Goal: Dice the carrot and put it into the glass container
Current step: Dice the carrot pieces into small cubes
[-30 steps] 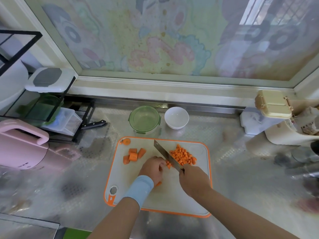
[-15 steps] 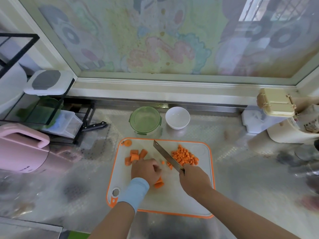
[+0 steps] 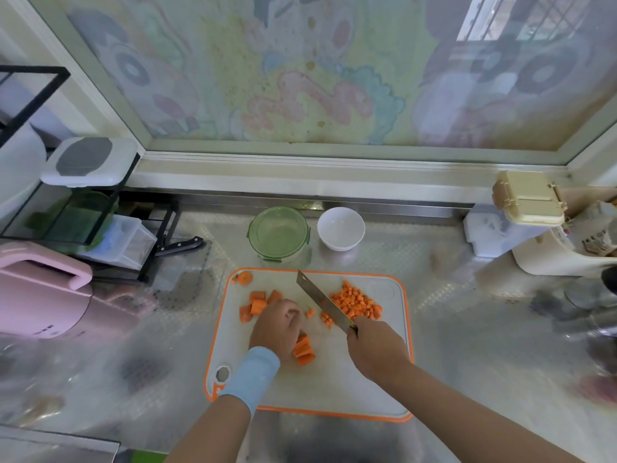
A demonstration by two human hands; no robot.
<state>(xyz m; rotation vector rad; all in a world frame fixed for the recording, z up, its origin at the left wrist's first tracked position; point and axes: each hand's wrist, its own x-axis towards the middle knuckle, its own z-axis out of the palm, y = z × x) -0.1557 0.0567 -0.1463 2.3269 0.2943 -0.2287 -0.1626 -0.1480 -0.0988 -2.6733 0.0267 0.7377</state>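
Note:
A white cutting board with an orange rim [image 3: 334, 389] lies on the steel counter. On its right part sits a pile of diced carrot [image 3: 355, 304]. Larger carrot chunks [image 3: 257, 305] lie at its left, cut carrot strips [image 3: 303, 350] near the middle, and a round end slice [image 3: 244, 278] in the far left corner. My right hand [image 3: 377, 349] grips the handle of the knife [image 3: 322, 302], whose blade slants beside the dice. My left hand [image 3: 277, 329] rests on the board next to the chunks, fingers curled; what is under them is hidden. The round glass container with green rim [image 3: 278, 230] stands behind the board.
A white bowl [image 3: 340, 228] stands right of the container. At the left are a pink appliance [image 3: 40, 289], a black rack with boxes [image 3: 83, 222] and a black-handled knife [image 3: 182, 245]. A beige box [image 3: 529, 198] and other kitchenware crowd the right edge.
My left hand has slid left from the blade toward the larger chunks, leaving cut carrot strips on the board. The knife has stayed almost where it was.

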